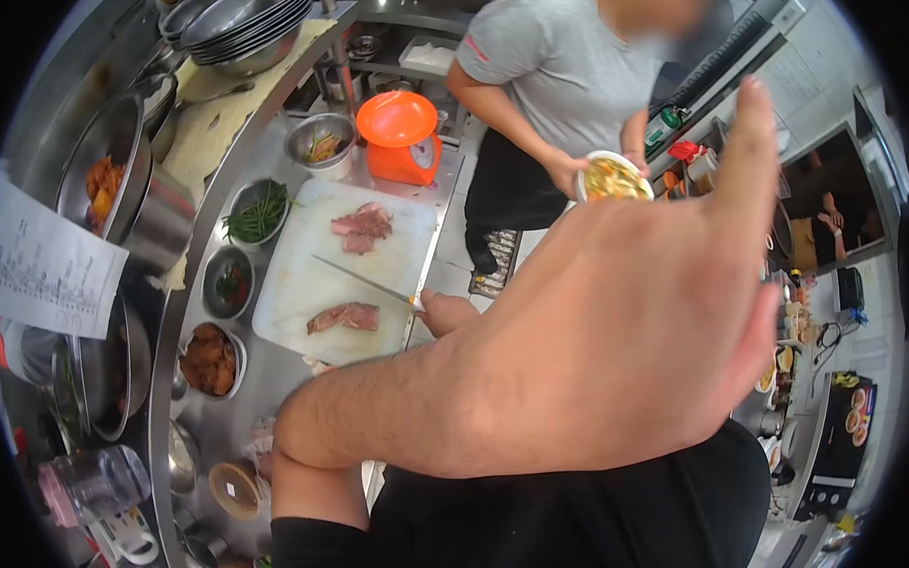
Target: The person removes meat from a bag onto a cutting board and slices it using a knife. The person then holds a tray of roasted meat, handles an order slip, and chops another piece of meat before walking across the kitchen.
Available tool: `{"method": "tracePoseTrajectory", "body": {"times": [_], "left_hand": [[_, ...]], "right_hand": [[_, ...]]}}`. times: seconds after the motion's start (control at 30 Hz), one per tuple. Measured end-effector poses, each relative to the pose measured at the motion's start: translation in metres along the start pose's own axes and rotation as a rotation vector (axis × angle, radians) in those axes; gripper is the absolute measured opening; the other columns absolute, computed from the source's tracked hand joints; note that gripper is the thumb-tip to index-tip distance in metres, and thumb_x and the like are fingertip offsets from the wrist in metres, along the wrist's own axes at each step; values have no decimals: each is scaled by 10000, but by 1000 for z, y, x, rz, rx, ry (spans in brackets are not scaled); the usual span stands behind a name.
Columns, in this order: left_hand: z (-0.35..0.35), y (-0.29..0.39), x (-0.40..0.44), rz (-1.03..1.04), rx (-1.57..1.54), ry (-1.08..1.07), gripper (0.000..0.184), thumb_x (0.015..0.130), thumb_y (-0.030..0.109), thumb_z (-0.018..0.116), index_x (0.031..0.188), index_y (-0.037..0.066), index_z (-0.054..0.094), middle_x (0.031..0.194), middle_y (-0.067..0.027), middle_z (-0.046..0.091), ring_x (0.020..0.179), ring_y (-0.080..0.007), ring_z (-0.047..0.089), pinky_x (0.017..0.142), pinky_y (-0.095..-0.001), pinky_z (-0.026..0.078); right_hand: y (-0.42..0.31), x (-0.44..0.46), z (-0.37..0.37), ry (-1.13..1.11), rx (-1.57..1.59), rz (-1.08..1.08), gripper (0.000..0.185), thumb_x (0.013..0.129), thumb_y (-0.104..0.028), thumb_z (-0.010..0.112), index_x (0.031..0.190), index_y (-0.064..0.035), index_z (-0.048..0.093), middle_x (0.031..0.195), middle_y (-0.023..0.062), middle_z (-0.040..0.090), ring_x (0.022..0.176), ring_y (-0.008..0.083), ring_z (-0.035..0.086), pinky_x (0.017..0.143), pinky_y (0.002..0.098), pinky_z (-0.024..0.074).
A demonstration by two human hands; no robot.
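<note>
My left hand (636, 328) is very close to the camera, its arm crossing the view from the lower left. One finger stretches upward, another digit shows lower right, and nothing is seen in it. Beyond that forearm, my right hand (447, 312) is closed on the handle of a knife (364, 279), its wrist hidden. The blade lies over a white cutting board (297, 224), between an upper piece of raw meat (364, 227) and a lower piece of meat (344, 317).
Left of the board are bowls with green beans (257, 213), chillies (232, 282) and browned food (210, 361). An orange scale (404, 161) stands beyond it. A person in a grey shirt (577, 69) holds a bowl of food (614, 177). Stacked metal bowls (246, 36) are upper left.
</note>
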State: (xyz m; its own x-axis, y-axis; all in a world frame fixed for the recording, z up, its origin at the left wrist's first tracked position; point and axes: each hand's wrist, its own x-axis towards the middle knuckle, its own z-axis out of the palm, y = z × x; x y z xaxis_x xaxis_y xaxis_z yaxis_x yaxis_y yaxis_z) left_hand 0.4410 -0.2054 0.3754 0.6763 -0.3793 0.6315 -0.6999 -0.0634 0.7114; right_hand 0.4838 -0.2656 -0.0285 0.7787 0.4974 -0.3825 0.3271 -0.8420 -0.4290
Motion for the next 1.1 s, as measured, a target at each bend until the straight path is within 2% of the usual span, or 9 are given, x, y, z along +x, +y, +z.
{"method": "tracePoseTrajectory", "body": {"times": [0.17, 0.27, 0.37, 0.43, 0.53, 0.63, 0.73, 0.83, 1.1], "left_hand": [[-9, -21, -26, -61, -43, 53, 722, 888, 125, 711, 1500, -111, 408, 846, -144, 684, 624, -273, 667, 602, -378, 550], [-36, -71, -114, -386, -43, 102, 530, 914, 65, 682, 1433, -4, 597, 1025, -50, 680, 789, -88, 634, 704, -241, 524], [-40, -153, -229, -837, 133, 659, 320, 973, 91, 670, 1289, 47, 686, 1048, -32, 654, 882, -124, 616, 789, -278, 516], [-45, -189, -308, -1017, 592, 696, 316, 960, 92, 688, 1276, 75, 693, 1097, -61, 652, 871, -159, 628, 778, -302, 527], [-37, -196, -357, -1130, 775, 689, 314, 939, 89, 708, 1253, 96, 703, 1124, -98, 651, 859, -196, 640, 757, -317, 537], [-26, -214, -373, -1062, 844, 629, 303, 898, 123, 732, 1200, 102, 715, 1127, -122, 641, 998, -313, 644, 890, -423, 535], [-17, -239, -369, -856, 1036, 505, 356, 887, 174, 771, 1233, 113, 712, 1170, -127, 637, 1054, -307, 626, 922, -423, 517], [-11, -256, -350, -1004, 967, 426, 407, 861, 256, 800, 1232, 118, 708, 1249, -115, 613, 1201, -326, 569, 1058, -491, 431], [-4, -278, -345, -813, 1010, 61, 481, 827, 310, 804, 1260, 145, 676, 1336, -96, 572, 1361, -296, 494, 1210, -637, 213]], "right_hand": [[14, 7, 4, 69, 23, -15, 355, 1029, -338, 610, 1136, -3, 565, 954, 242, 717, 892, 444, 714, 773, 551, 563], [36, 18, 32, 151, 63, -51, 338, 1015, -334, 624, 1107, -11, 587, 916, 240, 718, 873, 454, 713, 762, 561, 558], [31, 13, 21, 123, 55, -78, 329, 1008, -334, 633, 1080, -15, 591, 869, 242, 715, 842, 462, 707, 741, 566, 552], [19, 4, 2, 113, 43, -93, 335, 1012, -339, 630, 1067, -13, 573, 843, 241, 709, 811, 461, 700, 717, 561, 549], [11, -6, -16, 138, 28, -124, 343, 1020, -343, 622, 1056, -9, 556, 828, 234, 706, 781, 452, 699, 686, 554, 546], [2, -3, -22, 140, -18, -170, 343, 1029, -334, 610, 1069, 0, 542, 817, 228, 703, 744, 434, 702, 651, 535, 552], [9, 1, -6, 53, -74, -195, 335, 1028, -326, 610, 1091, -7, 531, 834, 220, 715, 755, 426, 711, 662, 524, 565], [7, 2, -2, -4, -106, -162, 328, 1029, -320, 610, 1106, -13, 523, 856, 211, 729, 780, 418, 721, 687, 518, 577], [9, -1, -18, -9, -46, -144, 312, 1027, -315, 617, 1078, -21, 529, 841, 215, 721, 780, 423, 712, 687, 530, 562]]}}
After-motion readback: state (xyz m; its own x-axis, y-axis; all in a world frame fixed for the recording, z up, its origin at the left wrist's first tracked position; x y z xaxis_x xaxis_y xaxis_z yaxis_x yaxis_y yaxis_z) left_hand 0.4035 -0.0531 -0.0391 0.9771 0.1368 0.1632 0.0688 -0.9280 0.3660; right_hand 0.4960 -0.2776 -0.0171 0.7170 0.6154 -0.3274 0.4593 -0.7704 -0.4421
